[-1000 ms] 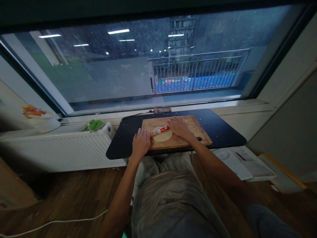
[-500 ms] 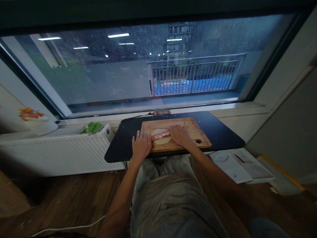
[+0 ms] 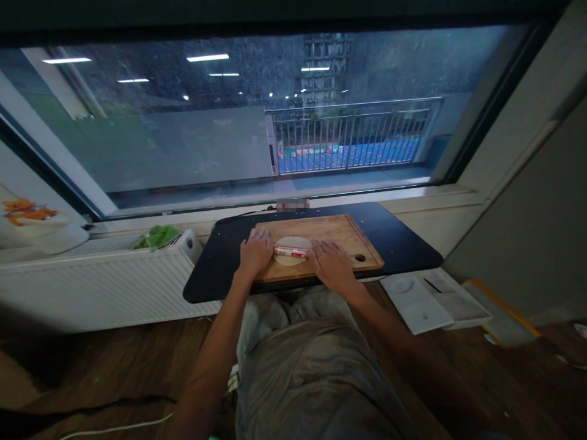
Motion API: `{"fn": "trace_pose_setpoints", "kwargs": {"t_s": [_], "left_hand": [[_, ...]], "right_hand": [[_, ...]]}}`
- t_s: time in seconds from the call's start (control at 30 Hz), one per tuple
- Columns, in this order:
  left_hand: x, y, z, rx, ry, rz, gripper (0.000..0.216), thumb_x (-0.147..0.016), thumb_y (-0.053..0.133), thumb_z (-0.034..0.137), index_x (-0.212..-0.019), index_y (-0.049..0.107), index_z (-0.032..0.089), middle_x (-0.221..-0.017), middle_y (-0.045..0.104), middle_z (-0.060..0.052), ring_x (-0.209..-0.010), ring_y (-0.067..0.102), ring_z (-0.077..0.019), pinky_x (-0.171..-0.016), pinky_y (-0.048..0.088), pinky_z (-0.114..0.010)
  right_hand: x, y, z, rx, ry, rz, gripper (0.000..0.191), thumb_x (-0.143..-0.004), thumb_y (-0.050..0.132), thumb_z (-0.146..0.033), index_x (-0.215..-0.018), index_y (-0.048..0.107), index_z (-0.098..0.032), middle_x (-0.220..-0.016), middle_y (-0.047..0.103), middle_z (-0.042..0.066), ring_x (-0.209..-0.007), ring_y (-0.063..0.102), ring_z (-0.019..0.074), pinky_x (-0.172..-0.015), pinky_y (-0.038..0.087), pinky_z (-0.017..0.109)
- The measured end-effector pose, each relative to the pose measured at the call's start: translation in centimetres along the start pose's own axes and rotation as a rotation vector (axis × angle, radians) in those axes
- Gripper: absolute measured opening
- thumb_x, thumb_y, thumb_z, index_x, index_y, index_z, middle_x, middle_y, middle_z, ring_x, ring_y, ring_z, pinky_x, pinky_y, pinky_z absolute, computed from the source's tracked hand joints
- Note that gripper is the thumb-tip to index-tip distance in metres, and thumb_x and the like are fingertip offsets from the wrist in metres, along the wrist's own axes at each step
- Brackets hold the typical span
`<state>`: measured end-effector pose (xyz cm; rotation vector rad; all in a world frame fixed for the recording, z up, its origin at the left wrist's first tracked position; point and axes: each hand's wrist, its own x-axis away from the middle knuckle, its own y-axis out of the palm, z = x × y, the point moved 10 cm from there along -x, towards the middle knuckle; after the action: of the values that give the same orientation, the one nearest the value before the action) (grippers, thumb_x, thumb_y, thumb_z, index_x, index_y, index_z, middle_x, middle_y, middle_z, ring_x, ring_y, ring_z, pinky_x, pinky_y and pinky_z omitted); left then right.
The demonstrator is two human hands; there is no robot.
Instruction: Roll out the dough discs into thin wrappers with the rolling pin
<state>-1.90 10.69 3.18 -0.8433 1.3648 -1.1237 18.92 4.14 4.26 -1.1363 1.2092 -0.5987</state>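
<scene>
A flat round of pale dough point(image 3: 293, 244) lies on a wooden cutting board point(image 3: 343, 235), which rests on a small black table point(image 3: 403, 241). Across the dough lies a thin red-and-white roller point(image 3: 290, 251). My left hand point(image 3: 254, 252) rests palm-down on the roller's left end, fingers stretched forward. My right hand point(image 3: 331, 265) lies flat on its right end, fingers spread and pointing left towards the dough.
A white radiator point(image 3: 101, 278) with a green cloth point(image 3: 158, 235) on top stands left of the table. White flat boxes point(image 3: 428, 296) lie on the wood floor to the right. A large window runs behind. A white cable point(image 3: 114, 425) crosses the floor.
The roller has tilted from rising rightward to nearly level. My right hand has drawn back toward me and my left hand has pushed forward. The view has shifted slightly.
</scene>
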Motion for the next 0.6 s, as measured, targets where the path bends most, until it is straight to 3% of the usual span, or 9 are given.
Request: {"fn": "trace_pose_setpoints", "kwargs": {"t_s": [0.17, 0.6], "left_hand": [[2.7, -0.6, -0.3, 0.039, -0.017, 0.025, 0.055, -0.116, 0.030, 0.029, -0.160, 0.063, 0.020, -0.171, 0.059, -0.014, -0.165, 0.043, -0.0393, -0.125, 0.049, -0.065], [7.5, -1.5, 0.4, 0.112, -0.074, 0.149, 0.051, -0.117, 0.033, 0.032, -0.151, 0.070, 0.022, -0.161, 0.069, -0.011, -0.162, 0.051, -0.0304, -0.127, 0.048, -0.053]], "right_hand": [[-0.9, 0.0, 0.4, -0.036, -0.035, 0.023, 0.056, -0.121, 0.029, -0.038, -0.150, 0.069, -0.012, -0.153, 0.073, 0.017, -0.144, 0.064, 0.0310, -0.130, 0.037, 0.048], [1.3, -0.3, 0.3, -0.136, -0.041, 0.072, 0.058, -0.120, 0.026, -0.035, -0.155, 0.068, -0.013, -0.158, 0.070, 0.016, -0.150, 0.061, 0.0294, -0.133, 0.033, 0.051]]}}
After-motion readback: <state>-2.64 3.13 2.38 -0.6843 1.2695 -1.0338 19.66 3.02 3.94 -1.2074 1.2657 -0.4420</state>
